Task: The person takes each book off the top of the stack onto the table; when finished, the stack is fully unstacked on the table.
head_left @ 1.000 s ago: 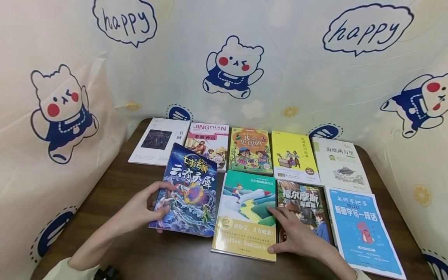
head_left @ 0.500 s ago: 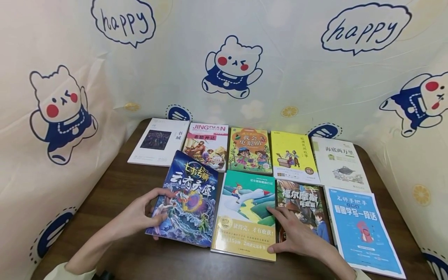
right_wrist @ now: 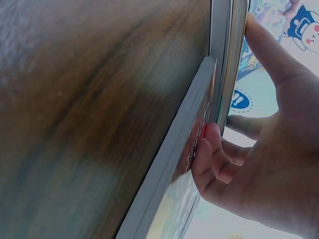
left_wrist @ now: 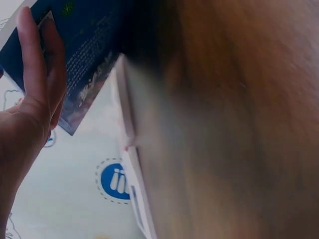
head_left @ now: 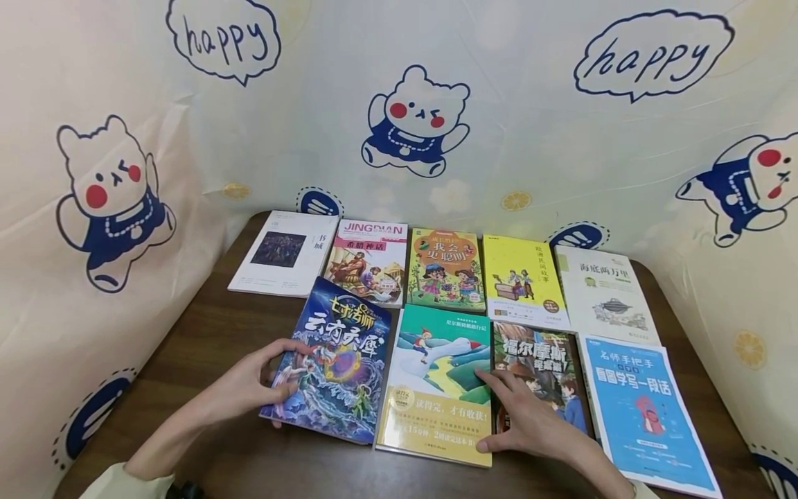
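My left hand (head_left: 264, 378) grips the left edge of a blue-purple book (head_left: 343, 357), thumb on the front cover. In the left wrist view, fingers (left_wrist: 35, 64) lie against its dark blue back cover (left_wrist: 84, 64), which tilts up off the table. Right of it lies a green-and-gold book (head_left: 430, 416) with a white goose on the cover. My right hand (head_left: 533, 423) touches that book's right edge with thumb and forefinger. Its other fingers (right_wrist: 202, 159) bend against the brown detective-style book (head_left: 548, 346) beside it, which the hand partly covers.
Behind stands a row of flat books: white (head_left: 283, 256), pink-and-white (head_left: 368, 263), orange-green (head_left: 445, 270), yellow (head_left: 524, 277) and pale (head_left: 607, 294). A light-blue book (head_left: 648, 409) lies at the right. A printed cloth (head_left: 299, 138) surrounds the dark wooden table (head_left: 206, 346).
My left hand has lowered the blue-purple book toward me, and its right edge now sits close along the green-and-gold book. My right hand has stayed in place.
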`<act>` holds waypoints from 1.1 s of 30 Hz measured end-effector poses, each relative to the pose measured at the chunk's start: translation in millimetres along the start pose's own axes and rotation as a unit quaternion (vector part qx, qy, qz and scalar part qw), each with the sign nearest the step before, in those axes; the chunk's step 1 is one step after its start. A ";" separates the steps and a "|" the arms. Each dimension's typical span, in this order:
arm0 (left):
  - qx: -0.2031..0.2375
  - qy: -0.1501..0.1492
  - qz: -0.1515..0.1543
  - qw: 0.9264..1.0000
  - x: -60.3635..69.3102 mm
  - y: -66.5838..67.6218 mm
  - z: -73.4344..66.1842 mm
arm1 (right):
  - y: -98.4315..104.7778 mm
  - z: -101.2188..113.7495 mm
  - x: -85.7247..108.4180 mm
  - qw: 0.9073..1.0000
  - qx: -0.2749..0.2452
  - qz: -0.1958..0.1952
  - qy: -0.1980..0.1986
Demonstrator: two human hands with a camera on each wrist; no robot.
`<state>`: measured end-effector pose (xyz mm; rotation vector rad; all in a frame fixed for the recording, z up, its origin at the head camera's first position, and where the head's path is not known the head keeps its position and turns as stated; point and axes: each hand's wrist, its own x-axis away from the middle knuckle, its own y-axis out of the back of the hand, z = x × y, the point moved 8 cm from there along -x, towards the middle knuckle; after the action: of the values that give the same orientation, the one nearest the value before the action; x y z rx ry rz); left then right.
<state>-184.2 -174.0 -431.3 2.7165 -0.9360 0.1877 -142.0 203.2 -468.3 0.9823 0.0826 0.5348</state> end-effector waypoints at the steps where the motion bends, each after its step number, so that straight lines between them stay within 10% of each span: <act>1: -0.001 0.004 0.001 1.000 -1.3 0.5 2.6 | 0.4 -0.5 0.2 1.000 0.000 0.000 0.000; 22: -0.101 0.024 -0.023 0.994 -12.6 2.1 39.2 | -1.4 -3.4 -0.1 1.000 -0.001 0.003 -0.007; 29: -0.244 -0.002 -0.054 0.968 -19.1 5.3 30.1 | 0.2 -3.2 -0.5 1.000 -0.002 0.003 -0.006; 33: -0.253 0.012 -0.051 0.966 -19.3 4.3 31.0 | -0.7 -3.0 -0.1 1.000 -0.001 0.003 -0.004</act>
<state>-200.8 -174.9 -464.1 2.2744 -0.7136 -0.0371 -142.8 205.1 -470.6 0.9839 0.0722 0.5352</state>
